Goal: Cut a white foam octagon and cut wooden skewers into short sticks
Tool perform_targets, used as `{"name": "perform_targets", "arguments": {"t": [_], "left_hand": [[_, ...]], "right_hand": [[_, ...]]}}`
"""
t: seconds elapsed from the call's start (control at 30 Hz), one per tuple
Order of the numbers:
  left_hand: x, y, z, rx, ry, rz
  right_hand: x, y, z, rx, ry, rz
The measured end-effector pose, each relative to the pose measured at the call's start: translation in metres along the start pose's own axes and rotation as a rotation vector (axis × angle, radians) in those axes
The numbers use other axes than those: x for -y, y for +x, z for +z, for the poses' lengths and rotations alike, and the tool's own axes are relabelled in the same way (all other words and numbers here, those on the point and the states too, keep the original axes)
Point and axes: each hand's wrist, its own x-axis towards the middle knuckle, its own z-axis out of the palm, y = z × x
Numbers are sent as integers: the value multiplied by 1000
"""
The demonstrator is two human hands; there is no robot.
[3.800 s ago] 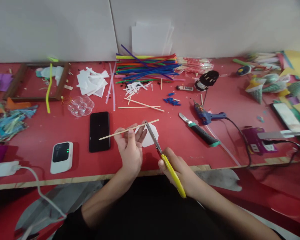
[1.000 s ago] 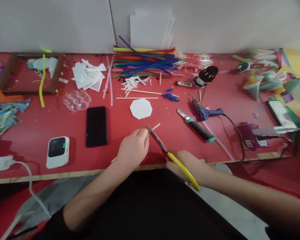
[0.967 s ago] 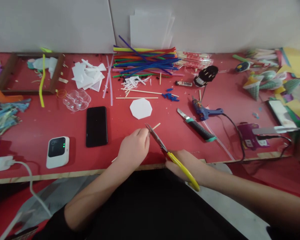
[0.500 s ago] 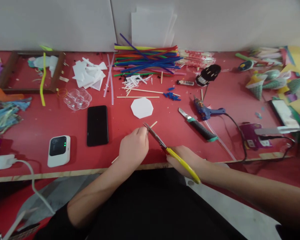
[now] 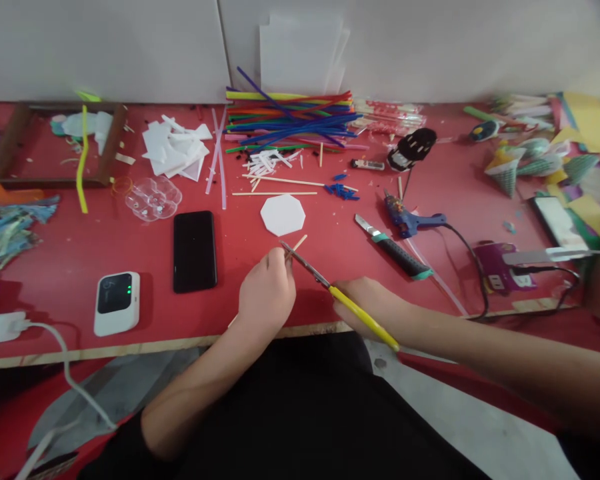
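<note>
My left hand (image 5: pixel 267 293) pinches a thin wooden stick (image 5: pixel 298 243) low over the red table (image 5: pixel 80 240); the stick's short far end pokes out past my fingers. My right hand (image 5: pixel 373 308) grips yellow-handled scissors (image 5: pixel 330 288), their blades meeting the stick right at my left fingertips. A white octagon cut-out (image 5: pixel 283 214) lies flat on the table just beyond the stick.
A black phone (image 5: pixel 195 251) and a white pocket router (image 5: pixel 113 302) lie to the left. A utility knife (image 5: pixel 393 247) and a blue glue gun (image 5: pixel 410 220) lie to the right. Coloured straws (image 5: pixel 290 120), white scraps (image 5: pixel 175 148) and paper cones (image 5: pixel 510 177) sit further back.
The octagon left my left hand and now lies on the table. Over the last second the scissors and stick shifted slightly left and away, and the stick's exposed end looks shorter.
</note>
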Motion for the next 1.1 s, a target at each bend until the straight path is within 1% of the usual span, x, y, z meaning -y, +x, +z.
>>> {"name": "perform_targets", "arguments": {"t": [0.07, 0.2, 0.33, 0.5, 0.67, 0.8, 0.93, 1.03, 1.1], "left_hand": [[2, 1, 0, -38, -27, 5], [9, 3, 3, -70, -54, 33], [16, 2, 9, -144, -118, 80], [19, 0, 13, -162, -179, 99], [19, -2, 12, -190, -266, 98], [19, -4, 9, -214, -357, 113], [18, -7, 3, -198, -458, 137], [18, -8, -2, -126, -600, 159], [17, -9, -5, -72, -710, 150]], "right_hand": [[0, 2, -3, -32, -18, -25], [-3, 5, -4, -88, -21, -58], [-7, 8, -1, -96, -28, -56], [-11, 9, 0, -90, -72, -126], [-8, 6, -3, -80, -90, -95], [-8, 4, -4, -89, -158, -82], [-13, 3, -5, -149, -218, -101], [-15, 1, -7, -165, -258, -104], [-16, -1, -8, -178, -277, -109]]}}
